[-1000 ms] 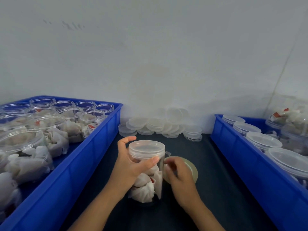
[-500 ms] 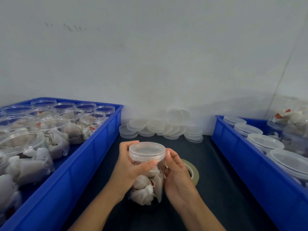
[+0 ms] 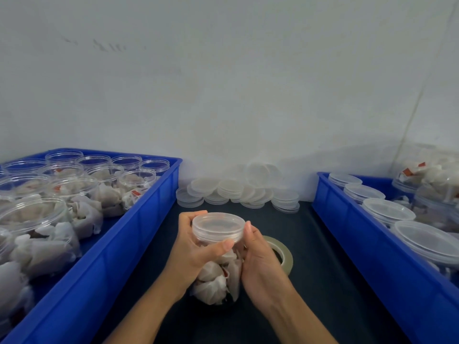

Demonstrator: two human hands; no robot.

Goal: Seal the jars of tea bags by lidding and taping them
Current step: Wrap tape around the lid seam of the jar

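Observation:
A clear jar of tea bags (image 3: 218,276) stands on the dark table in front of me, with a clear lid (image 3: 218,225) on top. My left hand (image 3: 191,252) grips the jar just under the lid, thumb across its front. My right hand (image 3: 258,264) curls against the jar's right side, its thumb up at the lid's rim. A roll of clear tape (image 3: 283,254) lies flat on the table right behind my right hand, partly hidden by it.
A blue crate (image 3: 139,224) on the left holds several open jars of tea bags (image 3: 74,194). A blue crate (image 3: 347,219) on the right holds several lidded jars (image 3: 387,211). Loose lids (image 3: 238,189) are piled at the back against the wall.
My right hand left the tape roll and came up against the jar's right side, its thumb at the lid rim. My left hand kept its hold. The view shifted a little.

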